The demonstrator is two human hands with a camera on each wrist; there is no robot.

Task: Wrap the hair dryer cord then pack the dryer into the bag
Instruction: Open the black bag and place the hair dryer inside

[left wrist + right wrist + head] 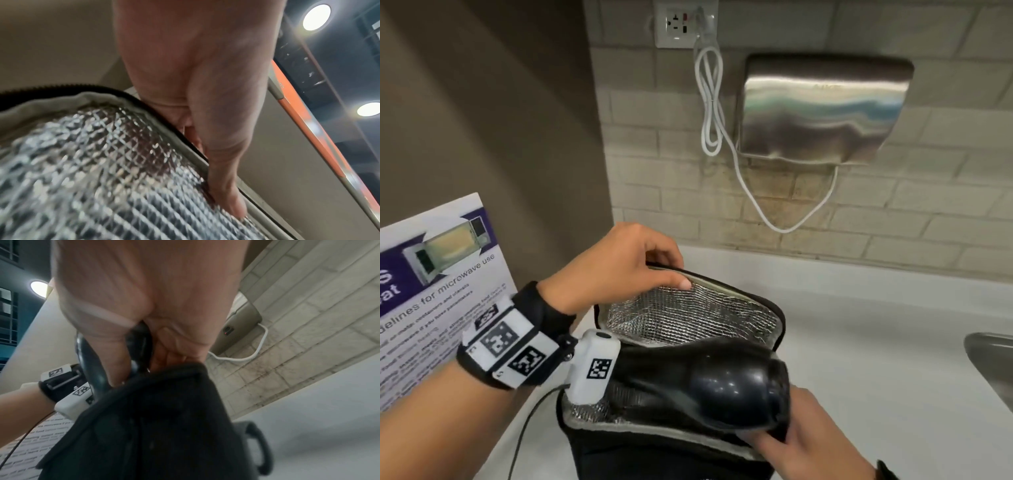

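A black insulated bag (654, 455) stands open on the counter, its lid (688, 318) with silver lining tilted up at the back. My left hand (676, 274) pinches the lid's top edge, thumb (230, 194) on the lining (92, 162) and fingers behind it. The black hair dryer (722, 387) lies across the bag's mouth, partly inside. My right hand (780, 442) grips its rounded right end; in the right wrist view my thumb (115, 363) and fingers curl round the dryer (139, 340) just above the bag (154, 426). I cannot see the dryer's cord.
The white counter (859, 342) runs to a tiled wall. A steel sink (993, 359) is at the right edge. A metal hand dryer (822, 109) hangs on the wall, its white cord (712, 102) plugged into an outlet (681, 24). A microwave sign (438, 274) stands at the left.
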